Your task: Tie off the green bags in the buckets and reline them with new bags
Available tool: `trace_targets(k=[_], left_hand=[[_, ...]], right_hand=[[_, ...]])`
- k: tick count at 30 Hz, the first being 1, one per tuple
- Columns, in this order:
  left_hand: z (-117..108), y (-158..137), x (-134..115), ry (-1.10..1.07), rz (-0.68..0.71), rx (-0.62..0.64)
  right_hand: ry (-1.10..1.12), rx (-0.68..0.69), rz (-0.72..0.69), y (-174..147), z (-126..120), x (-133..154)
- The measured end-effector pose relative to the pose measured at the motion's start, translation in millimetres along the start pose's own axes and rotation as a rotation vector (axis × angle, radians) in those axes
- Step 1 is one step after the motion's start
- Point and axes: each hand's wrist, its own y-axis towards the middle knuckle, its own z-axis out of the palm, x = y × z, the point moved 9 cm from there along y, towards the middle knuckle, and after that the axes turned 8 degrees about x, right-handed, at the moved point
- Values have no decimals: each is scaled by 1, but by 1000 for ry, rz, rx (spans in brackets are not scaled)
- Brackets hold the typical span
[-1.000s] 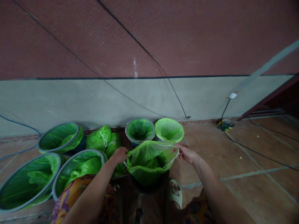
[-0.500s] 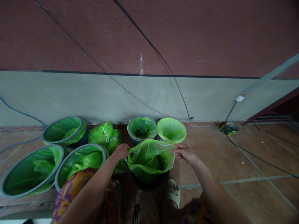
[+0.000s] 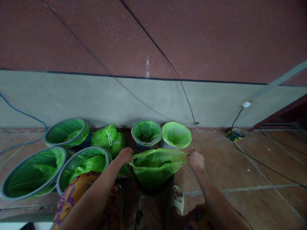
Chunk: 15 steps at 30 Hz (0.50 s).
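Observation:
A green plastic bag (image 3: 153, 172) lines a dark bin (image 3: 153, 191) on the floor right before me, its mouth stretched wide. My left hand (image 3: 125, 156) is closed on the left side of the bag's rim. On the opposite side my right hand (image 3: 195, 160) grips the rim in a fist and pulls it taut to the right. The inside of the bag is partly hidden by its raised near edge. Just behind it stand a grey-rimmed bin (image 3: 146, 140) and a bin with a bright green liner (image 3: 177, 135).
Tied green bags (image 3: 107, 137) lie left of my left hand. Several lined bins, such as the grey-rimmed one (image 3: 83, 166), crowd the left. A wall (image 3: 153, 99) runs behind. A black cable (image 3: 268, 164) crosses the tiled floor on the right, and a slippered foot (image 3: 178, 198) stands beside the bin.
My right hand has gone from a loose finger hold to a fist on the rim and moved slightly right. The bag's mouth is stretched wider and flatter. My left hand stays put.

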Motion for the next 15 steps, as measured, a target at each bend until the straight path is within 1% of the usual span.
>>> trace_targets(k=[2, 3, 9, 15], left_hand=[[1, -1, 0, 0, -1, 2], [1, -1, 0, 1, -1, 3], [0, -1, 2, -8, -8, -6], [-3, -1, 2, -17, -3, -13]], right_hand=[[-74, -72, 27, 0, -7, -3], [-98, -81, 30, -1, -8, -3], [-157, 47, -5, -5, 6, 1], [-175, 19, 29, 0, -3, -4]])
